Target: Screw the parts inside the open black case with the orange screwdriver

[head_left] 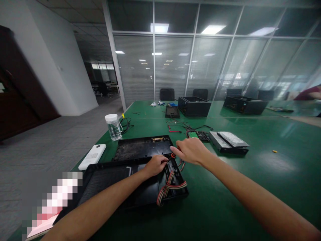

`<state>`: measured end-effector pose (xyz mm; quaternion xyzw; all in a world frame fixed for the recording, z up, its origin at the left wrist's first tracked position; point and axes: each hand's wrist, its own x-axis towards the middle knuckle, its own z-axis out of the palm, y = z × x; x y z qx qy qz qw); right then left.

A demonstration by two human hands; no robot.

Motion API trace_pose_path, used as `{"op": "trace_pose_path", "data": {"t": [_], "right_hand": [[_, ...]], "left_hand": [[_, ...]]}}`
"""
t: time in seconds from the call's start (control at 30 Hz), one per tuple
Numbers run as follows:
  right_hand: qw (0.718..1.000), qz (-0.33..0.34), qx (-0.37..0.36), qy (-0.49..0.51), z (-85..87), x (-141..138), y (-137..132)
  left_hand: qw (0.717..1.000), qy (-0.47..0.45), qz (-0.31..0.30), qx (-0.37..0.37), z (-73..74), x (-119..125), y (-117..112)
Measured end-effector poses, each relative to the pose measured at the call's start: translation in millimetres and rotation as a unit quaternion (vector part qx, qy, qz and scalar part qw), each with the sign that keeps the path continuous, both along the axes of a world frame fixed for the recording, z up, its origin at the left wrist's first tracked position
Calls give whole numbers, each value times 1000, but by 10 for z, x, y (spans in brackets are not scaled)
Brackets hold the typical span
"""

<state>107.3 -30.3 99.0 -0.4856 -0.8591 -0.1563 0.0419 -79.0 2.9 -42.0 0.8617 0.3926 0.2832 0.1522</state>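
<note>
My right hand [189, 150] is curled closed above the right end of a black computer front panel [110, 179], thumb pointing left. Under it shows the orange-red and black handle of what looks like a screwdriver [173, 155], its thin shaft slanting down toward my left fingers. My left hand [155, 164] rests over the panel with fingertips pinched near that shaft; what they hold is too small to make out. Striped ribbon wires [170, 185] hang over the panel's right end. Just behind lies a flat black cover [142, 149] with a brass-coloured strip.
To the left stand a water bottle [114, 128] and a white power bank [92, 156]. A silver-and-black drive [229, 143], a green circuit board [193, 134] and loose cables [200, 128] lie to the right. Farther back are black computer cases [194, 107]. A person's sleeve [307, 93] shows far right.
</note>
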Motion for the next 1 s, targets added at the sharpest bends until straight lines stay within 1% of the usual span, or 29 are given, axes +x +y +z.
{"op": "trace_pose_path", "data": {"t": [0.1,0.13,0.17,0.2,0.27,0.33,0.43,0.6,0.77,0.9,0.93,1.0], "right_hand": [[996,54,-69,-4,144,-91,38],[994,63,-86,-11,173,-123,62],[994,57,-89,-22,191,-154,86],[996,38,-78,-35,201,-184,104],[998,-7,-32,-47,202,-232,120],[999,-10,-7,-41,192,-261,111],[999,22,-15,-35,177,-274,89],[999,40,-22,-30,168,-280,83],[999,24,-14,-33,181,-262,112],[996,52,-73,-29,225,-216,176],[995,50,-77,-31,232,-212,185],[998,20,-53,-36,234,-218,182]], "left_hand": [[1000,6,16,7,-2,13,-8],[1000,6,21,7,-1,16,-12],[1000,7,24,5,2,18,-17],[1000,6,26,2,7,19,-23],[1000,4,27,-4,18,18,-34],[1000,0,24,-6,28,13,-41],[1000,0,22,-8,31,6,-41],[1000,-4,27,0,-2,-3,-23],[1000,-4,27,5,-37,-10,-5],[1000,0,25,8,-28,-9,-5],[1000,1,25,8,-21,-8,-8],[1000,3,27,3,-6,-7,-16]]}}
